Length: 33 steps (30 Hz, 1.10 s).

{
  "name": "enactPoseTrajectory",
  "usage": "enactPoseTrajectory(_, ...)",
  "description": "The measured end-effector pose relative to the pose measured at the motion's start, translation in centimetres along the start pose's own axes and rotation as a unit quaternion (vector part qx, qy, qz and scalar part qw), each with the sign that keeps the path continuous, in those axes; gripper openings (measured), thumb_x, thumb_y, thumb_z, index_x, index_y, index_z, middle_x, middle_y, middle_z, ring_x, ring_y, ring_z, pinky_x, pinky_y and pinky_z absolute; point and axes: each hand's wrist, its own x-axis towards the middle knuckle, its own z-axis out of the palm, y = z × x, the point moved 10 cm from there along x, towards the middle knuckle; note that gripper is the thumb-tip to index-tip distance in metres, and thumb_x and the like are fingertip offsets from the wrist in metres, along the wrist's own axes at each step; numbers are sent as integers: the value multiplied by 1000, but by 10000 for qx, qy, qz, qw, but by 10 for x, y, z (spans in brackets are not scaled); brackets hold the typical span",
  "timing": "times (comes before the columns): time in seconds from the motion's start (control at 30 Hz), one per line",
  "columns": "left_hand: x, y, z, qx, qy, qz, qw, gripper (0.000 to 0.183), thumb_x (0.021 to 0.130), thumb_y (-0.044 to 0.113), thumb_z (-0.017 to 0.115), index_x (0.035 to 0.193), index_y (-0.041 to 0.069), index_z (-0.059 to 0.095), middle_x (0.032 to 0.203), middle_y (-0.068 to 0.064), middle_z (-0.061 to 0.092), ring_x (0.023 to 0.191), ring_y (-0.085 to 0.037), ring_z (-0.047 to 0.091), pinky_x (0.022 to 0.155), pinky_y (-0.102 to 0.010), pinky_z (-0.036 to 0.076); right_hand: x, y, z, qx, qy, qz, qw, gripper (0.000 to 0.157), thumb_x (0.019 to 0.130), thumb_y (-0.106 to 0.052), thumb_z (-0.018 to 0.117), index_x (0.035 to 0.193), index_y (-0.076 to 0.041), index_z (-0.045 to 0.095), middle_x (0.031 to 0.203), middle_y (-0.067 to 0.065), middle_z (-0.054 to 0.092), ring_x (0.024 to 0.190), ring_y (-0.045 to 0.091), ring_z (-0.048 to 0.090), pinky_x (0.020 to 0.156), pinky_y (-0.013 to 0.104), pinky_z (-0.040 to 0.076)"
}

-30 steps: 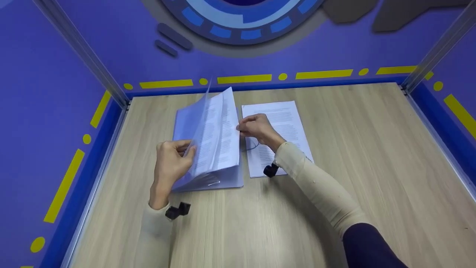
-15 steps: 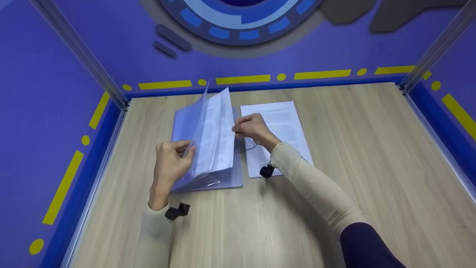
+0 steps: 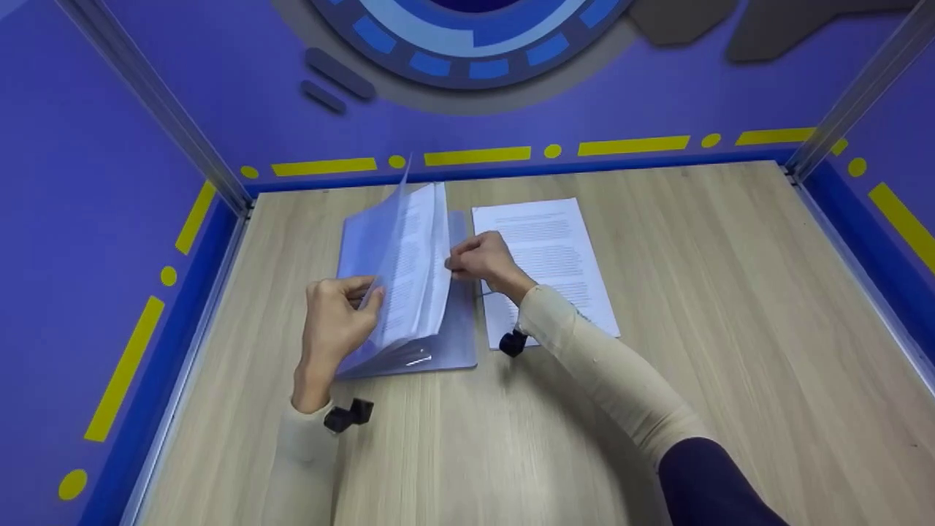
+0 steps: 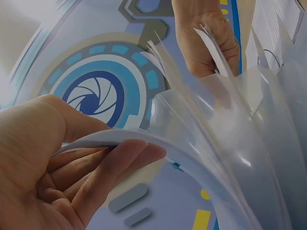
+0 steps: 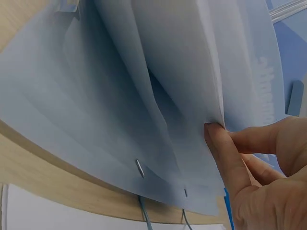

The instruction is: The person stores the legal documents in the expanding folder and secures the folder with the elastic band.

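A translucent bluish folder [image 3: 456, 354] lies opened on the table, with printed sheets [image 3: 415, 252] standing up in its middle. My left hand [image 3: 336, 318] pinches the folder's raised front cover [image 4: 139, 139] between thumb and fingers, at the left. On the other side, my right hand [image 3: 483, 259] pinches the free edge of the paper sheets [image 5: 177, 52] between thumb and fingertips. Clear sleeves [image 4: 230, 148] fan out between the two hands in the left wrist view. Low on the folder's back cover, two metal ends hold a thin elastic cord [image 5: 144, 213].
A stack of printed pages [image 3: 540, 234] lies flat just right of the folder, partly under the right forearm. The wooden table [image 3: 716, 329] is bordered at the back and sides by blue panels [image 3: 453, 124] with yellow marks.
My right hand has moved left and slightly toward me, bringing the sheets' edge leftward, so more of the folder's back cover shows. The left hand stays in place on the cover.
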Motion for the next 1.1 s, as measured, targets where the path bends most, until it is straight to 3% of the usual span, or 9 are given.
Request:
enactPoseTrajectory(0.3, 0, -1, 0, 34, 35, 26, 10000, 16, 88, -4, 78, 102, -10, 82, 95, -25, 80, 81, -34, 81, 72, -49, 66, 4, 2, 10, -9, 30, -8, 10000, 26, 91, 3, 79, 115, 13, 75, 111, 24, 75, 72, 11, 74, 74, 25, 65)
enactPoseTrajectory(0.8, 1, 3, 1, 42, 25, 350, 9994, 17, 87, -6, 77, 102, -11, 81, 94, -24, 80, 83, -34, 81, 72, -49, 66, 5, 0, 12, -35, 19, 13, 10000, 27, 92, 1, 79, 117, 11, 76, 115, 26, 76, 72, 10, 74, 76, 26, 65)
enactPoseTrajectory(0.9, 1, 1, 0, 78, 31, 302, 9995, 16, 87, -5, 77, 102, -10, 81, 95, -23, 80, 82, -31, 81, 71, -43, 66, 6, 1, 13, -22, -18, -8, 10000, 27, 93, 2, 79, 118, 12, 75, 115, 26, 76, 75, 12, 75, 77, 26, 65)
enactPoseTrajectory(1.1, 0, -2, -1, 122, 9, 208, 9997, 16, 88, -4, 78, 102, -10, 81, 96, -23, 80, 82, -31, 81, 71, -44, 66, 6, 1, 13, 263, -226, -132, 9993, 32, 94, 3, 75, 124, 15, 70, 115, 25, 74, 90, 20, 77, 86, 31, 65)
